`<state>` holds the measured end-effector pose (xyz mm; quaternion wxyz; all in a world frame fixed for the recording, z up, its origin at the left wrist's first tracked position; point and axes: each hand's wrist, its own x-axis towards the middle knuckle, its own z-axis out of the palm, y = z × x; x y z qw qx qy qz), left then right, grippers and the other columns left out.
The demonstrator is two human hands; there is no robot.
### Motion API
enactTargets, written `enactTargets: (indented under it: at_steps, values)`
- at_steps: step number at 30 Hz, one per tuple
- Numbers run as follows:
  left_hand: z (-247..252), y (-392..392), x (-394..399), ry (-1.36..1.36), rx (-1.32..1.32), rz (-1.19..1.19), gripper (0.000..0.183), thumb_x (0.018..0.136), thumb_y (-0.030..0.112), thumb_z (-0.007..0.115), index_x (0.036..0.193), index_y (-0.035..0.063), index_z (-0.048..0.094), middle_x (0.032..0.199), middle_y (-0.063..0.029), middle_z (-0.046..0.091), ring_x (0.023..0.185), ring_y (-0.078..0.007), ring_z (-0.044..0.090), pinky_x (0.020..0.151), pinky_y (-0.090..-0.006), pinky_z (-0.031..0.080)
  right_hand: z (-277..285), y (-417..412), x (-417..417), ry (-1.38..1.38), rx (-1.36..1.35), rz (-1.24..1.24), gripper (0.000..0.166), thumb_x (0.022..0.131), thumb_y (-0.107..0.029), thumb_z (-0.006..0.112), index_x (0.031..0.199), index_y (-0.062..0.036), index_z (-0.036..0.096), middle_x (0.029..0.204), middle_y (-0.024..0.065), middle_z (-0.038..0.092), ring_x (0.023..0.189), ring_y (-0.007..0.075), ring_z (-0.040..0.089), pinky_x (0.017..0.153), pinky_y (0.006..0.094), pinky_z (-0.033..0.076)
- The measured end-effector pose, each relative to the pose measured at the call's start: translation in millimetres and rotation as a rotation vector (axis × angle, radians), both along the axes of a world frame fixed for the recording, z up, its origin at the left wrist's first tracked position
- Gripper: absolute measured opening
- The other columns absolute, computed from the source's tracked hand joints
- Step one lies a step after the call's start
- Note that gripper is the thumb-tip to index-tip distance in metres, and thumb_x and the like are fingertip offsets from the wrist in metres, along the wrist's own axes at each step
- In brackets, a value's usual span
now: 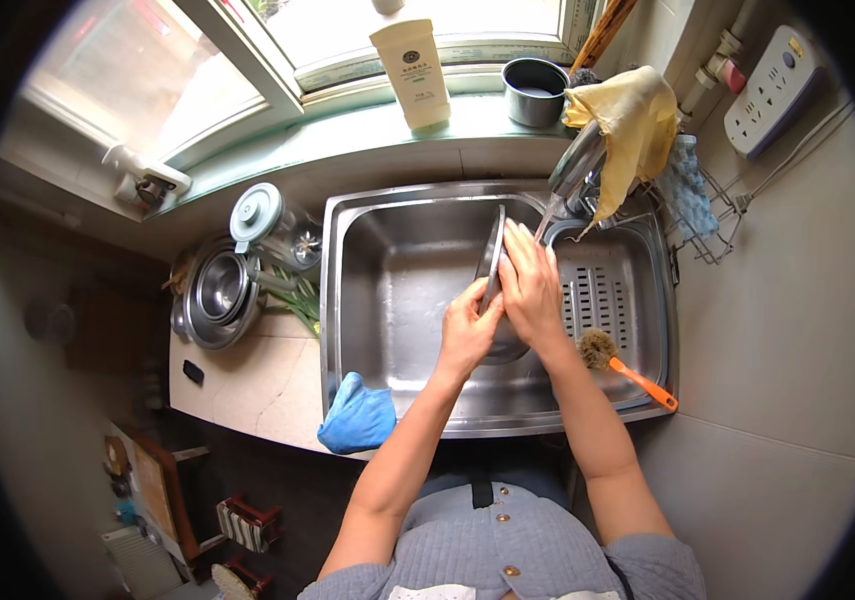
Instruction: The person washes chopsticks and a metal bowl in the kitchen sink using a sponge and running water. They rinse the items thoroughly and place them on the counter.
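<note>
A thin round metal dish (493, 244), perhaps a lid or a bowl, stands on edge over the large basin of the stainless steel sink (412, 315). My left hand (471, 324) grips its near rim, thumb on one side. Flat against its right face rests my right hand (528, 289), fingers extended together. A stream of water (546, 217) runs from the faucet (576, 161) just beyond my right fingertips. Below my hands shows a rounded metal surface (508, 346); whether it belongs to the same dish, I cannot tell.
An orange-handled scrub brush (641, 381) lies in the small basin with a slotted drainer (600, 300). A yellow cloth (633, 112) drapes over the faucet. At left are stacked metal bowls (223, 289), a lidded jug (273, 229) and a blue cloth (357, 415) on the sink edge.
</note>
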<state>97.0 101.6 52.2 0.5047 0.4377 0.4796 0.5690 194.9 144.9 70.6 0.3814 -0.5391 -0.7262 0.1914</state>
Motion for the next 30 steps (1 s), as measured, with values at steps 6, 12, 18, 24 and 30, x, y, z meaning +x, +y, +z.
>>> enactTargets:
  at_steps: [6, 12, 18, 24, 30]
  values:
    - [9.6, -25.5, -4.8, 0.188, -0.062, -0.153, 0.014, 0.083, 0.009, 0.059, 0.091, -0.0025, 0.059, 0.075, 0.0012, 0.056, 0.072, -0.0042, 0.046, 0.065, -0.0202, 0.04, -40.4, 76.9, 37.5, 0.078, -0.449, 0.007, 0.044, 0.09, -0.038, 0.031, 0.09, -0.0019, 0.056, 0.091, 0.024, 0.057, 0.093, 0.0416, 0.051, 0.077, 0.045, 0.041]
    - [22.7, -44.7, -22.0, 0.277, -0.143, -0.262, 0.013, 0.082, 0.009, 0.06, 0.092, -0.0001, 0.061, 0.074, 0.0038, 0.052, 0.068, -0.0034, 0.042, 0.061, -0.0194, 0.036, -19.7, 16.4, 29.9, 0.224, -0.246, -0.095, 0.041, 0.089, -0.023, 0.032, 0.118, 0.0005, 0.048, 0.118, 0.018, 0.05, 0.112, 0.0314, 0.045, 0.094, 0.0378, 0.033]
    - [-5.1, -20.1, -24.8, -0.12, -0.002, -0.079, 0.018, 0.084, 0.003, 0.053, 0.1, -0.0041, 0.056, 0.087, -0.0012, 0.059, 0.079, -0.0053, 0.051, 0.071, -0.0202, 0.043, 3.7, -53.8, -30.8, -0.202, -0.045, -0.012, 0.047, 0.087, -0.022, 0.036, 0.13, -0.0032, 0.034, 0.138, 0.0112, 0.029, 0.128, 0.0269, 0.025, 0.103, 0.0474, 0.017]
    - [8.2, -10.4, -41.5, -0.122, 0.075, -0.066, 0.016, 0.085, 0.001, 0.051, 0.099, -0.0033, 0.056, 0.087, -0.0003, 0.058, 0.078, -0.0055, 0.051, 0.07, -0.0196, 0.042, 16.4, -32.6, -45.2, -0.174, 0.003, -0.008, 0.049, 0.088, -0.024, 0.035, 0.132, -0.0053, 0.031, 0.138, 0.0094, 0.028, 0.129, 0.0268, 0.023, 0.103, 0.049, 0.016]
    - [16.5, -38.2, -25.2, 0.388, 0.171, -0.152, 0.018, 0.078, 0.006, 0.063, 0.095, 0.0002, 0.06, 0.074, -0.0083, 0.06, 0.068, -0.0095, 0.052, 0.064, -0.0246, 0.043, -18.8, 76.9, 29.5, 0.533, -0.518, 0.159, 0.037, 0.09, -0.027, 0.038, 0.113, -0.0016, 0.053, 0.103, 0.0118, 0.059, 0.1, 0.0244, 0.053, 0.088, 0.0302, 0.038]
